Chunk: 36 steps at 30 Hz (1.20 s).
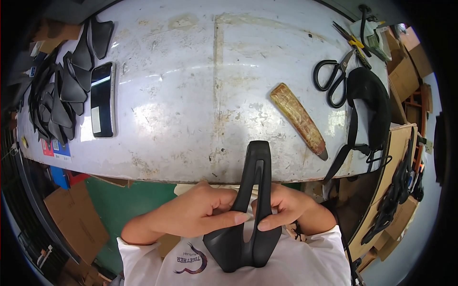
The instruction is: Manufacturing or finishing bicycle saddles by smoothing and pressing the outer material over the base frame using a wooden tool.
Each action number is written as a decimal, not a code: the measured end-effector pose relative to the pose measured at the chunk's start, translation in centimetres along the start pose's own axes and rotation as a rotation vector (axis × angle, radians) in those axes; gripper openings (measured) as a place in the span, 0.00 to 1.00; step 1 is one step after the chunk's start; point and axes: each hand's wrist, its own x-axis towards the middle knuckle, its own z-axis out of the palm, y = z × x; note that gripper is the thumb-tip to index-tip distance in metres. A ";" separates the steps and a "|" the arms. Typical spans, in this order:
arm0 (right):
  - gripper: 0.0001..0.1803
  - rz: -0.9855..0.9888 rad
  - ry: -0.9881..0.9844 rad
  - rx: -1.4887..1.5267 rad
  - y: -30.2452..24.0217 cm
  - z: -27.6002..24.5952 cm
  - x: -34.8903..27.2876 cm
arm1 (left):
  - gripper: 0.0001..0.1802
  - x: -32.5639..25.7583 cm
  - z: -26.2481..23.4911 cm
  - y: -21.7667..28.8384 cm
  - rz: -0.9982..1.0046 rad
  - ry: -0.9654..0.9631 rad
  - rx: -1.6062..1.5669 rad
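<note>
A black bicycle saddle (pixel 260 190) with a long slot down its middle is held between my two hands. Its narrow nose points away from me over the table's near edge, and its wide end is against my white shirt. My left hand (pixel 214 209) is closed on the saddle's left side, thumb lying on top near the slot. On the opposite side my right hand (pixel 281 205) grips it the same way, thumb pressed on the surface. The other fingers are partly hidden beneath the saddle.
On the white, stained table (pixel 171 95) lie a phone (pixel 103 100), a pile of black curved pieces (pixel 55 100), a tape-wrapped flat tool (pixel 298 119), scissors (pixel 334 81) and a black strapped item (pixel 369 105). Cardboard boxes (pixel 76 219) stand at the left below the table.
</note>
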 end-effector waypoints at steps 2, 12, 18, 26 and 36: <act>0.13 -0.074 -0.090 0.180 -0.1 -0.3 0.6 | 0.14 -0.1 -0.1 -0.3 0.017 0.016 -0.005; 0.33 -0.282 1.244 -0.071 0.7 3.8 2.3 | 0.45 2.8 4.6 -6.3 0.654 0.200 -0.664; 0.29 0.225 0.859 -0.531 -2.1 1.7 -0.9 | 0.24 2.0 0.5 -3.5 0.500 0.697 -0.611; 0.30 -0.005 0.689 -0.331 -3.3 1.1 2.9 | 0.17 1.7 0.6 -1.4 0.245 0.480 -0.032; 0.13 0.056 0.534 -0.468 -4.3 0.4 2.4 | 0.15 0.9 -0.1 0.2 0.066 0.305 0.093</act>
